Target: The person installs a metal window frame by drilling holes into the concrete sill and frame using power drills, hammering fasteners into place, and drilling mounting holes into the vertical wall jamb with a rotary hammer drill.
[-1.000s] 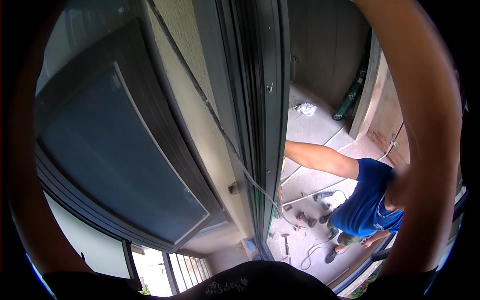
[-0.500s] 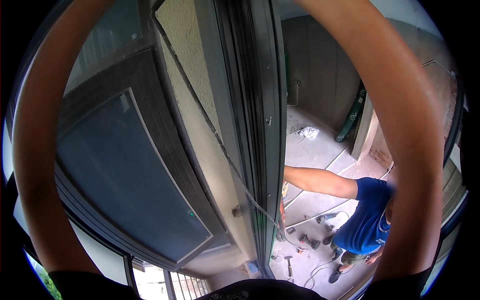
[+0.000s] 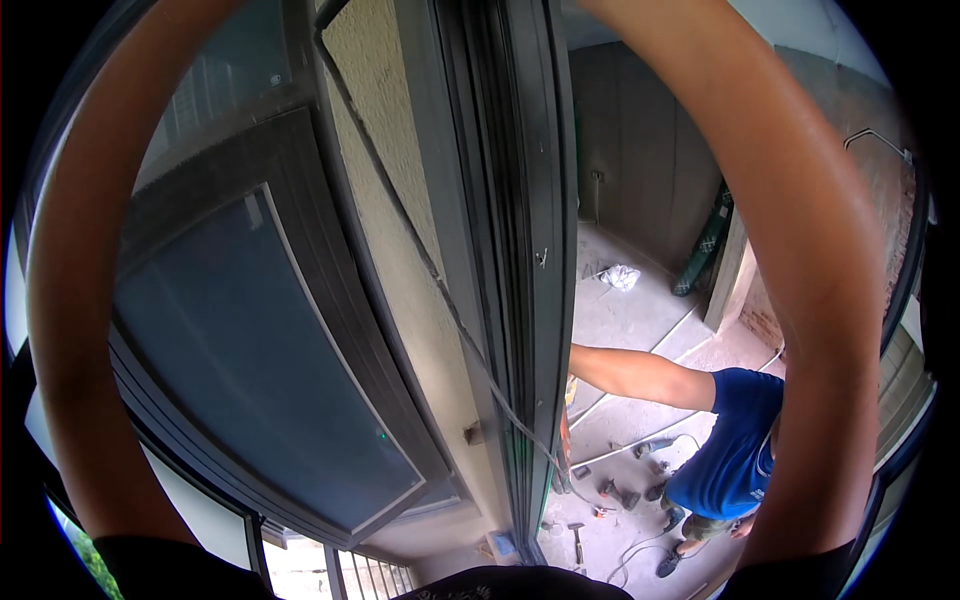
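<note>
Both my arms are raised, and both hands lie out of sight beyond the top edge. My left arm curves up along the left side, past a dark-framed glass window sash. My right arm arches over the room on the right. Between them runs a dark grey metal frame with long grooved tracks. A dark cable slants down across the pale rough wall and over the frame. What my hands hold or touch is hidden.
Below right, a person in a blue T-shirt stretches one arm to the frame. A hammer, a cordless drill and cables lie on the floor. Farther back are a white crumpled bundle and a dark green roll.
The view has tilted slightly, so the frame's upper part and the room sit a little lower. My arms stay raised. The other person's reaching arm appears slightly lower.
</note>
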`<state>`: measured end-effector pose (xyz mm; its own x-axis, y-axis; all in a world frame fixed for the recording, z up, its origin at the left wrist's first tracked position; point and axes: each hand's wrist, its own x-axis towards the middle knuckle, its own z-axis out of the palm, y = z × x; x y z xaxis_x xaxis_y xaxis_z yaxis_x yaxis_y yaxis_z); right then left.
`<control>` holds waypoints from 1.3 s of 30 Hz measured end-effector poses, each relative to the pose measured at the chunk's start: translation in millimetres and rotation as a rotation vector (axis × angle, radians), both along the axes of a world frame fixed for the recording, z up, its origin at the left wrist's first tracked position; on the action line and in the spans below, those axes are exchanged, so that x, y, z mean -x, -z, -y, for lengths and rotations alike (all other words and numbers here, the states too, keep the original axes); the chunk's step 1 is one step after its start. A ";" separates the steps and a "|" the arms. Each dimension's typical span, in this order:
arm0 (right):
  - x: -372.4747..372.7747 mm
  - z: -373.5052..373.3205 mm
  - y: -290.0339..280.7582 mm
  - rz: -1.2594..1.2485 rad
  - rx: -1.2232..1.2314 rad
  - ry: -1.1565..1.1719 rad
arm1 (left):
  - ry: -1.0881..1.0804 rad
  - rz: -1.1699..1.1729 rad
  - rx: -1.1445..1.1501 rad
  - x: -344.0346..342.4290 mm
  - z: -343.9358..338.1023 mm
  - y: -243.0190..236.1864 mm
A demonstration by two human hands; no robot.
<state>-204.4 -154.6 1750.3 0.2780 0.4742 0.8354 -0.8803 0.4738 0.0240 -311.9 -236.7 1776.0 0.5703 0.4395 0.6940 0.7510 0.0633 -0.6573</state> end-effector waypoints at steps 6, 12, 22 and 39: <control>8.2 -7.7 -4.5 -0.040 -0.044 -0.083 | -0.004 -0.121 -0.065 16.0 -6.1 -12.5; 10.5 -11.3 -20.1 -0.065 -0.001 -0.127 | 0.117 -0.148 -0.065 20.5 -10.0 -20.4; 11.6 -9.5 -18.9 -0.064 0.019 -0.152 | 0.068 -0.086 -0.044 34.7 -18.9 -19.4; 15.3 -18.2 -24.8 -0.076 0.070 -0.121 | -0.078 -0.127 -0.016 27.1 -16.9 -27.0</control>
